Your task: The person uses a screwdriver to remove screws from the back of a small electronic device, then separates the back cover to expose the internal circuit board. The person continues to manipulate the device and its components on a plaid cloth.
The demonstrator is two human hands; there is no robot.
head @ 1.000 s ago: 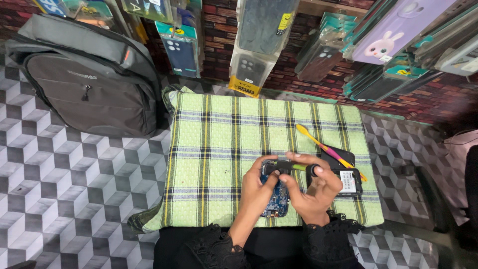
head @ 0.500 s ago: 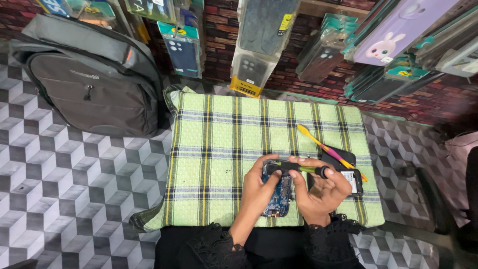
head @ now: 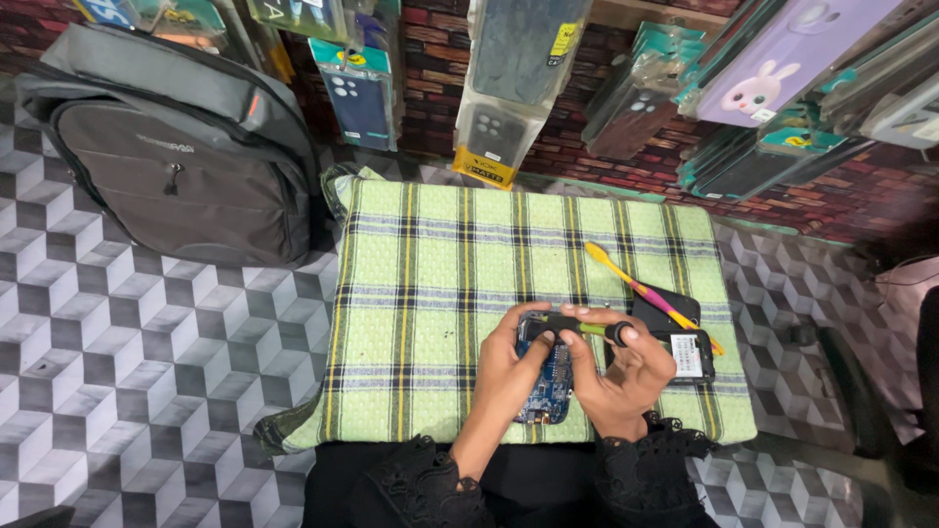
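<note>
A blue phone circuit board [head: 550, 383] lies on the green plaid cloth [head: 430, 293] near its front edge. My left hand [head: 509, 376] grips the board's left side. My right hand [head: 614, 376] holds a screwdriver [head: 577, 327] with a green shaft and black round cap, laid across the top of the board with its tip pointing left. Both wrists wear black lace cuffs.
A yellow and pink toothbrush [head: 646, 291] lies across a black phone part [head: 665, 311], with a phone battery [head: 690, 354] beside it. A grey backpack [head: 176, 166] stands at the left. Packaged phone cases [head: 509, 88] hang along the brick wall behind.
The screwdriver has swung from a short upright grip to lying sideways across the top of the board. My hands stayed over the board.
</note>
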